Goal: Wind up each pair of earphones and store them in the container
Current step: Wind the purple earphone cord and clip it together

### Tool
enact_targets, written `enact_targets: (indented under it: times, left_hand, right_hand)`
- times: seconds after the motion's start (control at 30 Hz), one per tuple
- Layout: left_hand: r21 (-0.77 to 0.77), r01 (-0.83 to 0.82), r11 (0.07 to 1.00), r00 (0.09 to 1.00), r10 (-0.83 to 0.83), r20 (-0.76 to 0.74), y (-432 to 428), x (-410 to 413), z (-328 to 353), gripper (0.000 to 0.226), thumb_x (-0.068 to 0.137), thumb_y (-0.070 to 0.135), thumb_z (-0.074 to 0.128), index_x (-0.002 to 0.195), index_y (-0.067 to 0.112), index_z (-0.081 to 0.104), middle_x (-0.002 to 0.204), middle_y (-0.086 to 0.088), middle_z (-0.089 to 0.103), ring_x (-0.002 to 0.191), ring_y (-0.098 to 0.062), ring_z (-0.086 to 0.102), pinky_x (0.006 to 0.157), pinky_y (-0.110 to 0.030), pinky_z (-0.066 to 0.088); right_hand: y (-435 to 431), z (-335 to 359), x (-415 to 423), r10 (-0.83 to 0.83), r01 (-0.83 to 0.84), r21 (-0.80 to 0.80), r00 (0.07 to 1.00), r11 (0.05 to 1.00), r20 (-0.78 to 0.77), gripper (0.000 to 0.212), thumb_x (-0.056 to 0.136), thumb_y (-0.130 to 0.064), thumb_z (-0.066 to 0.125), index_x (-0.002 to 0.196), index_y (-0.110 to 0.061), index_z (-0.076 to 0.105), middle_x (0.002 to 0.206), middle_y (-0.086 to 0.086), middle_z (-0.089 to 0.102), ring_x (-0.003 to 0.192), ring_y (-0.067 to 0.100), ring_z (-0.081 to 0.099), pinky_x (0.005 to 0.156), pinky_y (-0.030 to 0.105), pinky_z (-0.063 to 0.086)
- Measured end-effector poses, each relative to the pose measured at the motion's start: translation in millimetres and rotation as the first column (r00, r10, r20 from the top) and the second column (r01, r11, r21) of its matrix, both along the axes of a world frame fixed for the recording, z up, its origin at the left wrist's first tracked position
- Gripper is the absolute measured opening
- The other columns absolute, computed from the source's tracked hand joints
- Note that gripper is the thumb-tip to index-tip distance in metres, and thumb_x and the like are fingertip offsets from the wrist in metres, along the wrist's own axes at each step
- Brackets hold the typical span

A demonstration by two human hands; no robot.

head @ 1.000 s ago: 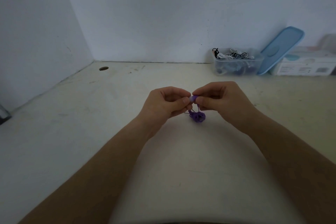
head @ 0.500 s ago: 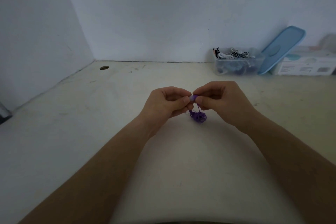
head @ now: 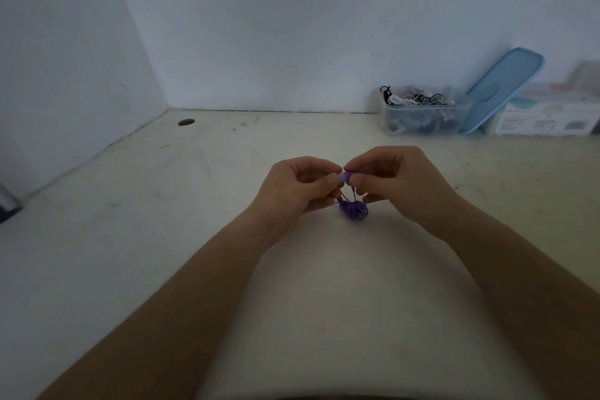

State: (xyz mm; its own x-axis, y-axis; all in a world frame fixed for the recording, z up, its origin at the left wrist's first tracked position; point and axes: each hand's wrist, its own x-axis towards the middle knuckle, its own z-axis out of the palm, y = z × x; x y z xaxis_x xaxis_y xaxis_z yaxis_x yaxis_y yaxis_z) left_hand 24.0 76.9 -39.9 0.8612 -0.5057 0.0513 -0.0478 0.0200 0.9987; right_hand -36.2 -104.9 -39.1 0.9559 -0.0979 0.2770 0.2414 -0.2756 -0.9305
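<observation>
Comparing with half a second back: almost no change. Both hands remain at the same spot, knuckles together, and the wound purple bundle hangs where it did. The lower fingers of the right hand look a little looser now; otherwise no shift noted.

Left hand: fingers curled, thumb and forefinger pinched at the top of the purple earphones. The exact contact is hidden behind the thumb tip.

Right hand: thumb and forefinger pinched on the pale purple earbud, which shows between the two thumbs. The remaining fingers are bent and held slightly off the cord.

Purple earphones: the cord is wound into a small tight knot. It hangs just below both sets of fingertips on a few short strands running up to the pinch. Whether the knot touches the tabletop or hangs just clear of it cannot be told.

Container: clear plastic, open, against the back wall. It holds a tangle of white and black earphones. The hands and the purple earphones are in front of the container and to its left, well apart from it, nearer the person.

Blue lid: just right of the container, tilted, its lower end on the tabletop beside the container and its top leaning away.

White box: further right of the container, behind the lid.

Round hole in the tabletop: far left of the container, near the corner.
</observation>
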Motion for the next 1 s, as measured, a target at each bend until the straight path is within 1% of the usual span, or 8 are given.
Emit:
enact_targets:
  times: [0.17,0.27,0.4,0.5,0.6,0.7,0.83,1.0]
  left_hand:
    - [0.251,-0.123,0.960,0.941,0.032,0.337,0.0,4.6,-3.1,0.007,0.092,0.020,0.070,0.097,0.022,0.074,0.086,0.002,0.074,0.073,-0.007,0.067,0.064,-0.024,0.057]
    - [0.392,-0.182,0.902,0.847,-0.059,0.528,-1.7,7.9,-6.7,0.021,0.092,0.013,0.064,0.104,0.029,0.070,0.100,0.014,0.069,0.084,-0.001,0.063,0.074,-0.015,0.049]
    - [0.581,-0.159,0.799,0.795,-0.246,0.555,-3.6,4.5,-10.7,0.040,0.084,0.014,0.069,0.118,0.035,0.064,0.117,0.014,0.061,0.094,0.000,0.052,0.073,0.000,0.037]
    - [0.597,-0.189,0.779,0.752,-0.277,0.599,-6.5,3.3,-11.9,0.031,0.081,0.027,0.075,0.111,0.033,0.069,0.108,0.012,0.064,0.088,0.001,0.052,0.074,-0.002,0.037]
    - [0.592,-0.208,0.778,0.731,-0.279,0.623,-8.0,3.8,-11.4,0.023,0.079,0.033,0.079,0.101,0.031,0.073,0.096,0.010,0.063,0.081,-0.001,0.054,0.073,-0.009,0.040]
    - [0.577,-0.186,0.796,0.766,-0.250,0.592,-12.1,3.8,-8.3,0.019,0.077,0.029,0.079,0.094,0.034,0.072,0.094,0.011,0.065,0.081,-0.007,0.061,0.073,-0.018,0.047]
    - [0.528,-0.222,0.820,0.764,-0.190,0.617,-25.1,4.0,7.7,0.015,0.080,0.025,0.079,0.090,0.033,0.072,0.086,0.017,0.068,0.077,-0.004,0.063,0.069,-0.015,0.047]
    - [0.430,-0.241,0.870,0.750,-0.115,0.652,-55.4,14.8,43.8,0.014,0.077,0.025,0.080,0.085,0.033,0.072,0.086,0.015,0.071,0.076,-0.004,0.064,0.071,-0.018,0.048]
  right_hand:
    - [-4.7,1.0,1.0,-0.052,0.048,-0.073,0.997,0.996,-0.052,0.022,0.087,-0.017,0.074,0.107,-0.025,0.072,0.085,0.000,0.074,0.072,0.015,0.066,0.066,0.028,0.058]
    - [-7.9,0.4,2.6,-0.061,0.045,-0.141,0.992,0.989,-0.107,0.018,0.092,-0.021,0.069,0.106,-0.031,0.073,0.073,-0.011,0.065,0.061,0.007,0.055,0.058,0.022,0.049]
    - [-9.9,-2.7,4.9,-0.113,0.074,-0.216,0.978,0.974,-0.174,0.018,0.094,-0.014,0.060,0.097,-0.024,0.075,0.066,-0.010,0.057,0.053,0.010,0.048,0.045,0.014,0.036]
    - [-13.0,-1.7,2.0,-0.133,0.078,-0.279,0.974,0.957,-0.184,0.011,0.092,-0.014,0.064,0.093,-0.020,0.074,0.059,-0.011,0.062,0.049,0.006,0.051,0.043,0.011,0.036]
    - [-13.7,-1.4,-2.0,-0.099,0.028,-0.321,0.973,0.947,-0.208,0.006,0.087,-0.015,0.073,0.093,-0.016,0.073,0.071,-0.003,0.072,0.053,0.005,0.056,0.051,0.014,0.044]
    - [-16.3,4.9,-5.0,-0.095,0.043,-0.208,0.963,0.977,-0.250,0.008,0.088,-0.013,0.073,0.096,-0.013,0.072,0.080,0.004,0.075,0.059,0.007,0.064,0.056,0.020,0.052]
    - [-22.6,20.3,-5.8,-0.085,0.108,0.045,0.931,0.993,-0.355,0.013,0.093,-0.020,0.068,0.101,-0.010,0.071,0.092,0.010,0.076,0.075,0.022,0.075,0.069,0.033,0.060]
    - [-47.4,44.5,2.2,-0.057,0.164,0.341,0.952,0.926,-0.302,0.015,0.093,-0.013,0.067,0.103,-0.003,0.069,0.094,0.013,0.074,0.079,0.019,0.072,0.071,0.029,0.060]
